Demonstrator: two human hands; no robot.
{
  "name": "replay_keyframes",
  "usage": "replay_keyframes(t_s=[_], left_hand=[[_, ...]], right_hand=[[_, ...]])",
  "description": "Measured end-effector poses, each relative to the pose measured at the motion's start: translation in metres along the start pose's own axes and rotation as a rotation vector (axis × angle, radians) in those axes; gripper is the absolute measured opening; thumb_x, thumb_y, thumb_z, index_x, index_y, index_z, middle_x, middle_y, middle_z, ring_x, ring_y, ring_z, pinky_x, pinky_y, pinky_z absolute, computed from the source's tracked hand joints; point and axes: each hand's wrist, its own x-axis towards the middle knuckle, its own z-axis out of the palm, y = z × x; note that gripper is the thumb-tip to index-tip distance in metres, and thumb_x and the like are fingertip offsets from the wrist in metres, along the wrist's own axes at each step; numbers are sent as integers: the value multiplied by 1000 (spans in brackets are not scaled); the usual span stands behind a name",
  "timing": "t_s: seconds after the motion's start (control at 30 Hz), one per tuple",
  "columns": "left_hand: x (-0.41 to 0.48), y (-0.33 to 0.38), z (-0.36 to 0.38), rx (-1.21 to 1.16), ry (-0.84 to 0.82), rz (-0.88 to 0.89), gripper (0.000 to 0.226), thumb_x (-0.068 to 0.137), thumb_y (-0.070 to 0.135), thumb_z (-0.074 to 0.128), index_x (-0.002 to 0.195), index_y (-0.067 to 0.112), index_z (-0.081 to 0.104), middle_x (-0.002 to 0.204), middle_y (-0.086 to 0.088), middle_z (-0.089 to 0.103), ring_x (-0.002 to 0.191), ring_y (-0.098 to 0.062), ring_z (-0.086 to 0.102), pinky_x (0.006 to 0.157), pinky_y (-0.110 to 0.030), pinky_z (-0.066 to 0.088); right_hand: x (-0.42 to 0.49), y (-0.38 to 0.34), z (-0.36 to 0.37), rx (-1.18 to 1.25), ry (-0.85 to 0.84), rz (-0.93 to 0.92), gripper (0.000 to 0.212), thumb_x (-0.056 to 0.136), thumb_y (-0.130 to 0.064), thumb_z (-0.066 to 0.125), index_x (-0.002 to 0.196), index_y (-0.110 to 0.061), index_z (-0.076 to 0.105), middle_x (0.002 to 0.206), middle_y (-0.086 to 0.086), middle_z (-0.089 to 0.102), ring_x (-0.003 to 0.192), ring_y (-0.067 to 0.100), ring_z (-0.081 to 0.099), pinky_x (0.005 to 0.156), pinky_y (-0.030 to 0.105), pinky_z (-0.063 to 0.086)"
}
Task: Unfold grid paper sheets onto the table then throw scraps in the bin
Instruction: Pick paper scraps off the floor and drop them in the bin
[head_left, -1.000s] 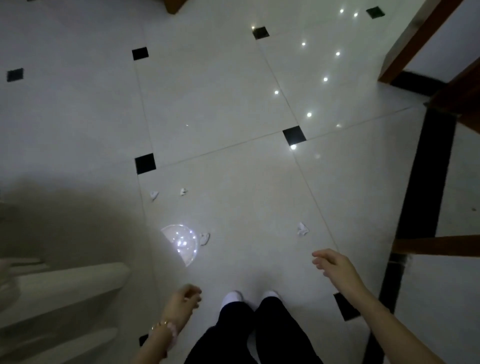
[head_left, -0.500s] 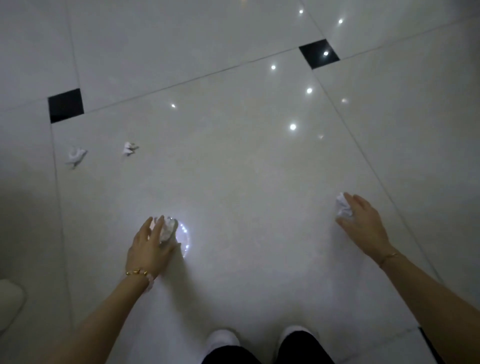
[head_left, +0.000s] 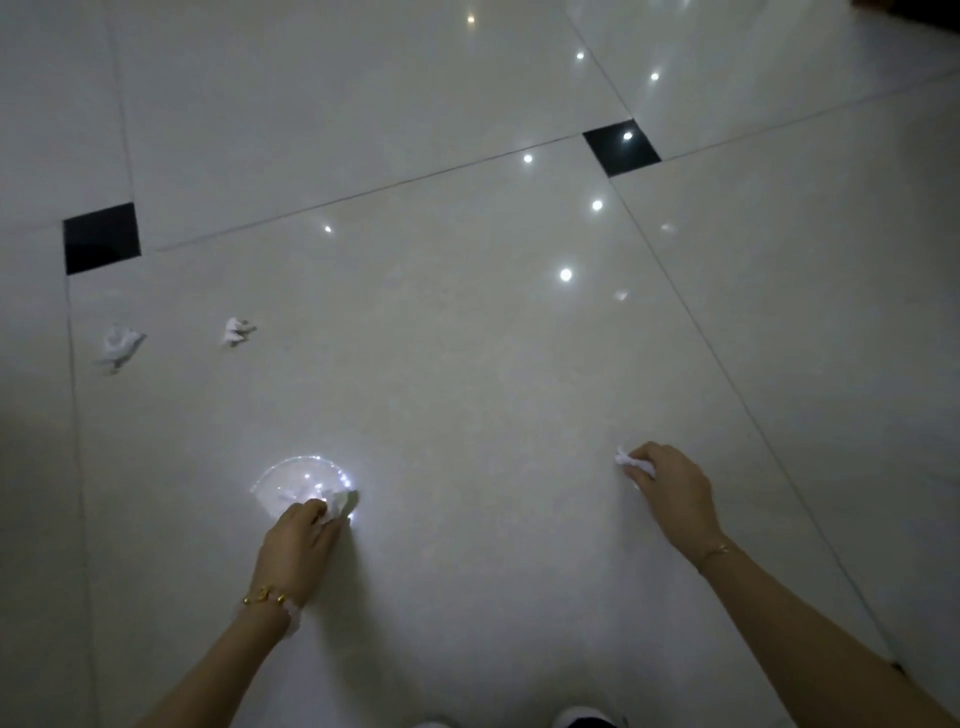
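Your left hand (head_left: 298, 540) pinch-grips a scrap (head_left: 340, 503) at the floor (head_left: 467, 389), your right hand (head_left: 672, 486) grips another scrap (head_left: 631, 461); both grips look fingertip-shallow, so either may drop on the lift, and the far-left scrap (head_left: 120, 344) and the small scrap (head_left: 236, 331) beside it are easy to miss.

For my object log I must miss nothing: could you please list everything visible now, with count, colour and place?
loose paper scraps: two, white, on the floor at far left, apart
held paper scraps: two, white, one in each hand
floor tiles: several, pale cream, glossy, whole view
inset squares: two, black, at tile corners
light reflections: several spots, white, upper right
round glare: one, white, by the left hand
bracelets: two, gold, one per wrist
shoes: two tips, white, bottom edge
left hand: lower left, grips a scrap
right hand: right, pinches a scrap
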Motion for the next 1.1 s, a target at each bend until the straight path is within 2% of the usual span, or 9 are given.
replay_keyframes(t_s=[0.1,0.27,0.47,0.6,0.73,0.83,0.97,1.1], left_hand=[[-11,27,-14,-163,-92,-83,21,87,10,58,71,0,49,73,-19,59,65,-27,53,58,-31,36],[-52,104,-72,-262,-155,-129,25,87,17,61,69,6,50,69,-10,58,70,-23,64,58,-27,35],[-122,205,-184,-314,-211,-116,29,89,26,58,71,6,49,72,-9,56,71,-26,63,64,-29,39],[-174,273,-271,-424,-153,-97,31,92,27,53,84,-3,55,84,-14,62,68,-24,61,65,-30,46],[-229,322,-349,-478,-144,-63,27,92,18,54,86,-8,52,83,-19,61,64,-25,58,66,-33,47],[-267,349,-400,-494,-164,-45,24,92,16,54,82,-6,52,79,-15,58,65,-27,59,67,-34,47],[-322,362,-449,-500,-186,-29,25,92,14,54,68,11,49,70,-8,55,67,-26,60,63,-30,44],[-372,346,-477,-581,-182,-68,20,92,11,53,73,9,52,75,-11,57,66,-22,59,60,-27,45]], right_hand=[[-8,-15,-17,61,-13,66,23,87,-27,65,70,-11,61,73,5,60,69,18,56,57,27,33],[-34,-65,-99,163,-17,164,28,88,-31,63,71,-9,63,71,7,62,64,16,54,51,18,33],[-78,-139,-244,407,18,382,21,85,-30,67,77,-11,65,69,-1,62,67,15,55,58,24,41],[-116,-198,-341,548,23,448,24,84,-30,68,76,-7,67,69,7,65,65,18,58,67,35,50],[-162,-263,-435,639,31,423,25,85,-27,67,78,-2,67,69,8,63,67,18,57,69,31,49],[-196,-308,-488,683,1,407,24,86,-26,66,70,-9,65,64,3,60,64,16,55,67,28,47],[-242,-347,-524,703,-61,360,16,85,-19,67,71,-13,64,69,6,60,68,18,55,69,31,47],[-287,-362,-533,683,-138,322,16,86,-14,64,70,-13,63,67,4,58,67,18,53,66,30,44]])
